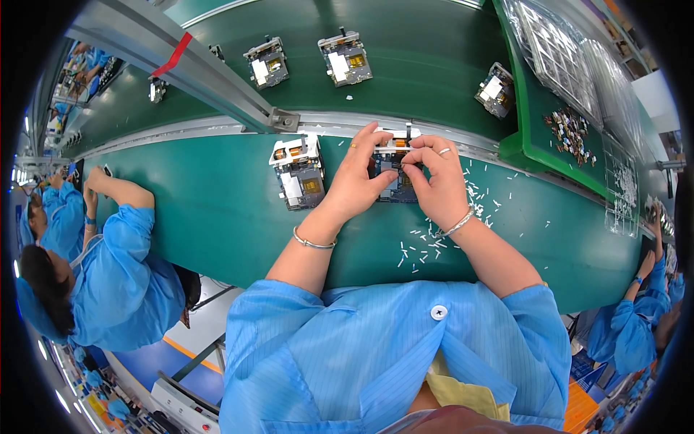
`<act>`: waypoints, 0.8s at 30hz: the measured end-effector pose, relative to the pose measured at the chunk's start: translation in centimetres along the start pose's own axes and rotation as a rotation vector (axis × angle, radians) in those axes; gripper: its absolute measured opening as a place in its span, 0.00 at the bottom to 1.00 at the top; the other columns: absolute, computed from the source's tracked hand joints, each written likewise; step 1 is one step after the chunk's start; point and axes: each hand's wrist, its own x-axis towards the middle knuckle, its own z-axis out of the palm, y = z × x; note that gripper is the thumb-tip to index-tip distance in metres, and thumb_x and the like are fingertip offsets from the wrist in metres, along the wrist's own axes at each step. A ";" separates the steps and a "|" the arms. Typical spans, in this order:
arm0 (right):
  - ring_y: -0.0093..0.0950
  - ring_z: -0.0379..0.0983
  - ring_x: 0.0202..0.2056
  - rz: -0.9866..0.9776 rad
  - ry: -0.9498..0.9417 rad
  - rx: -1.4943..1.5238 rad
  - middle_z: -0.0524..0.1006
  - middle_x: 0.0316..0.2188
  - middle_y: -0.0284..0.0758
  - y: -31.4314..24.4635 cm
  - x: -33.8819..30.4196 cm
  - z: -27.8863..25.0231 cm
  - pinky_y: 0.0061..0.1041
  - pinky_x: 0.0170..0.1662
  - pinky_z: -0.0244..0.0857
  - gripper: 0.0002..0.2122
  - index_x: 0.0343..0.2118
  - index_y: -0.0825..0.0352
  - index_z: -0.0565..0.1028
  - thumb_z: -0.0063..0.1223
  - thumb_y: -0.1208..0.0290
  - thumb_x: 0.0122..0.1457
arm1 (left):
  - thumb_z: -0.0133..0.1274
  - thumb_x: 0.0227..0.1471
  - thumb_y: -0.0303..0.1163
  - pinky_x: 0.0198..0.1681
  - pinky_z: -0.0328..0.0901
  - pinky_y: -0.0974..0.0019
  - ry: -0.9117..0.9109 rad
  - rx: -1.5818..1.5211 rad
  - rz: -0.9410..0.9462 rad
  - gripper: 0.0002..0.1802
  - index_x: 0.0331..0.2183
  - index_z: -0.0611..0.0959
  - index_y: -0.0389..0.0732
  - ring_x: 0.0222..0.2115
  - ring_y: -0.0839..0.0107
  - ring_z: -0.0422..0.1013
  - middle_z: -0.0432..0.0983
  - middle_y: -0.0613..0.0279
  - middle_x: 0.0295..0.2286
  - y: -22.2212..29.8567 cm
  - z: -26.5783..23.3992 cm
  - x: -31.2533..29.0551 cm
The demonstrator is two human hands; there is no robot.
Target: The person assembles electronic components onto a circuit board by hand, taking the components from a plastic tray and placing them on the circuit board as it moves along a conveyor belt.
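Green worktop (217,217): carries your module (397,192), a dark circuit board with a white-topped end, at its far edge beside the metal rail (329,121).
Left hand (359,173): thumb and fingers stand apart at the module's left side; whether they grip it cannot be told.
Right hand (437,177): thumb and forefinger tips meet over the module's right side; anything pinched between them is too small to make out.
Second module (298,181): near the same edge, left of yours.
White strips (477,197): scattered right of your module, from the far edge toward the near one.
Strip risk: your right forearm could sweep some away or under the board.
Board risk: uneven pressure could skid your module against the rail; swinging your left wrist outward could knock its neighbour.
Far edge: the rail limits forward reach.
Far right corner: a green shelf (513,148) could catch your knuckles.
Open room: widest leftward, past the second module, until the co-worker (119,267).
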 end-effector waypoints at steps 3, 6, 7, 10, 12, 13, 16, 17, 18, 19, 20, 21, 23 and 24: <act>0.40 0.66 0.45 -0.015 0.008 -0.037 0.73 0.39 0.36 0.0 0.1 0.4 0.34 0.47 0.63 0.05 0.28 0.66 0.75 0.58 0.80 0.47 | 0.61 0.42 0.23 0.34 0.65 0.74 -0.020 0.028 -0.024 0.33 0.52 0.72 0.50 0.33 0.76 0.63 0.52 0.57 0.61 -0.1 0.0 -0.2; 0.40 0.66 0.44 -0.027 0.034 -0.059 0.73 0.38 0.36 0.1 0.0 0.7 0.35 0.47 0.63 0.05 0.28 0.66 0.75 0.58 0.80 0.47 | 0.60 0.44 0.24 0.34 0.65 0.74 -0.044 0.037 -0.052 0.31 0.52 0.73 0.51 0.31 0.78 0.63 0.54 0.53 0.60 -0.1 0.0 -0.2; 0.40 0.66 0.44 -0.036 0.046 -0.072 0.73 0.38 0.36 0.1 0.0 0.8 0.35 0.47 0.63 0.05 0.28 0.66 0.75 0.57 0.81 0.47 | 0.59 0.44 0.25 0.33 0.65 0.74 -0.016 0.043 -0.024 0.30 0.51 0.74 0.50 0.29 0.79 0.63 0.56 0.51 0.59 -0.1 0.1 -0.2; 0.40 0.66 0.44 -0.078 0.062 -0.108 0.73 0.38 0.36 0.0 0.0 1.0 0.35 0.47 0.63 0.05 0.28 0.66 0.75 0.57 0.81 0.47 | 0.58 0.45 0.26 0.32 0.65 0.74 0.031 0.028 -0.028 0.26 0.50 0.76 0.49 0.26 0.80 0.63 0.61 0.50 0.57 -0.2 0.3 -0.2; 0.40 0.65 0.43 -0.084 0.065 -0.113 0.73 0.37 0.36 -0.1 0.0 1.0 0.35 0.47 0.63 0.05 0.28 0.66 0.75 0.57 0.81 0.47 | 0.57 0.46 0.26 0.32 0.65 0.74 0.050 0.008 -0.059 0.25 0.49 0.77 0.48 0.25 0.80 0.64 0.63 0.50 0.55 0.1 0.5 -0.1; 0.40 0.65 0.43 -0.089 0.069 -0.119 0.73 0.37 0.35 -0.2 0.0 1.0 0.35 0.47 0.63 0.05 0.27 0.66 0.75 0.57 0.81 0.47 | 0.57 0.45 0.27 0.35 0.66 0.70 0.064 -0.025 -0.115 0.22 0.46 0.78 0.46 0.34 0.71 0.68 0.66 0.47 0.52 0.5 0.5 -0.1; 0.41 0.65 0.44 -0.109 0.068 -0.099 0.72 0.39 0.36 0.5 -0.3 1.1 0.35 0.48 0.63 0.08 0.31 0.65 0.74 0.57 0.82 0.47 | 0.57 0.45 0.27 0.37 0.66 0.68 0.112 -0.024 -0.092 0.19 0.43 0.79 0.45 0.37 0.66 0.71 0.69 0.44 0.49 0.0 1.0 -0.1; 0.41 0.65 0.44 -0.108 0.071 -0.099 0.72 0.39 0.36 0.4 -0.3 1.0 0.35 0.48 0.63 0.08 0.31 0.65 0.74 0.57 0.82 0.47 | 0.57 0.44 0.27 0.35 0.66 0.69 0.149 0.008 -0.013 0.19 0.43 0.80 0.45 0.31 0.70 0.71 0.68 0.45 0.50 -0.3 1.1 -0.1; 0.41 0.64 0.45 -0.068 0.084 -0.044 0.71 0.41 0.37 0.3 -0.4 1.0 0.36 0.48 0.62 0.11 0.34 0.65 0.73 0.57 0.82 0.47 | 0.57 0.44 0.27 0.35 0.66 0.69 0.148 0.010 -0.011 0.19 0.43 0.80 0.45 0.31 0.70 0.71 0.68 0.45 0.50 -0.5 1.1 -0.1; 0.41 0.64 0.46 -0.027 0.096 0.009 0.70 0.42 0.38 0.3 -0.4 1.0 0.36 0.49 0.61 0.13 0.36 0.64 0.72 0.57 0.82 0.47 | 0.57 0.44 0.27 0.34 0.66 0.70 0.151 0.001 -0.024 0.19 0.43 0.80 0.45 0.28 0.73 0.70 0.68 0.46 0.50 -0.3 1.1 -0.1; 0.41 0.64 0.46 -0.026 0.099 0.008 0.70 0.42 0.38 0.4 -0.5 1.1 0.36 0.49 0.61 0.13 0.36 0.64 0.72 0.57 0.82 0.47 | 0.57 0.43 0.27 0.33 0.66 0.71 0.155 -0.008 -0.037 0.20 0.42 0.80 0.45 0.24 0.75 0.68 0.68 0.48 0.50 -0.2 1.1 0.0; 0.42 0.63 0.47 0.004 0.094 0.027 0.70 0.43 0.38 0.7 -0.7 1.3 0.36 0.50 0.61 0.14 0.38 0.64 0.71 0.57 0.82 0.46 | 0.57 0.43 0.27 0.33 0.66 0.71 0.152 -0.007 -0.035 0.20 0.42 0.80 0.45 0.24 0.75 0.68 0.68 0.48 0.50 -0.2 1.1 0.0; 0.42 0.63 0.47 0.034 0.093 0.045 0.69 0.44 0.39 0.8 -0.6 1.4 0.36 0.50 0.60 0.16 0.39 0.64 0.70 0.57 0.82 0.46 | 0.58 0.42 0.27 0.32 0.66 0.72 0.104 -0.065 -0.107 0.20 0.42 0.80 0.45 0.23 0.77 0.66 0.69 0.49 0.50 -0.1 0.8 0.1; 0.42 0.63 0.47 0.049 0.086 0.035 0.69 0.43 0.38 0.8 -0.4 1.4 0.36 0.50 0.60 0.16 0.38 0.64 0.71 0.57 0.82 0.45 | 0.58 0.42 0.27 0.32 0.66 0.72 0.100 -0.065 -0.105 0.20 0.42 0.80 0.45 0.23 0.77 0.66 0.69 0.49 0.50 -0.2 0.8 0.1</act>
